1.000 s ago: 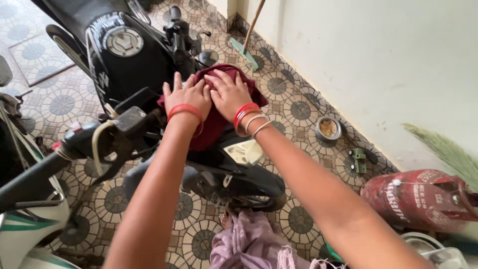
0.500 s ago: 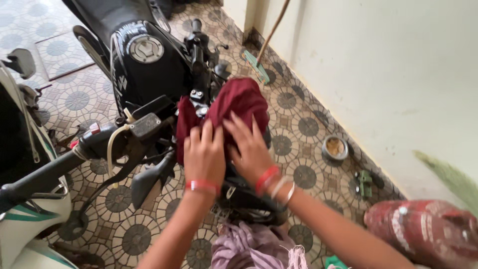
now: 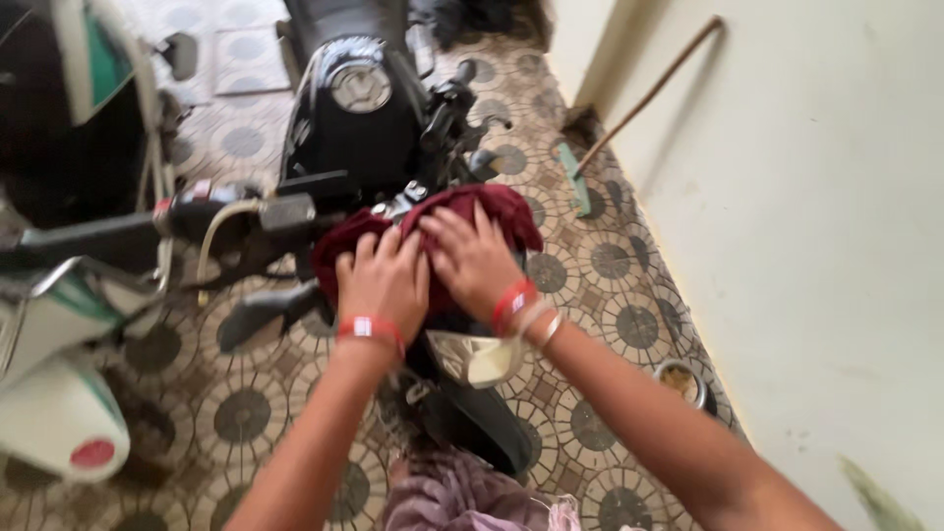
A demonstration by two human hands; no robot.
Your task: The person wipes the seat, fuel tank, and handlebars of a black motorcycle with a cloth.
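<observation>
Patterned tile floor with round grey motifs runs under everything; a pale wall bounds it on the right.

Black motorcycle stands centre frame, front end toward the camera, round fuel cap on the tank further away. Its handlebar extends to the left, with a lever and cable beside it. A white and green scooter stands just beside it on the left edge, partly cut off.

Maroon cloth lies bunched over the motorcycle's front, above the headlight, which shows below the wrists. Both hands rest on top of the cloth, side by side and nearly touching.

Left hand: palm down on the near left part of the cloth, fingers extended and slightly spread, pressing flat, not closed around any fold. Red band at the wrist.

Right hand: palm down on the cloth's middle, fingers spread, tips pointing left and away, likewise flat and not curled around it. Red and silver bangles at the wrist. Cloth edge shows beyond the fingertips and to the right of this hand.

A long-handled broom leans against the wall, well apart. A small metal bowl sits on the floor near the wall. Purple fabric shows at the bottom edge. Image is blurred; fine detail cannot be told.
</observation>
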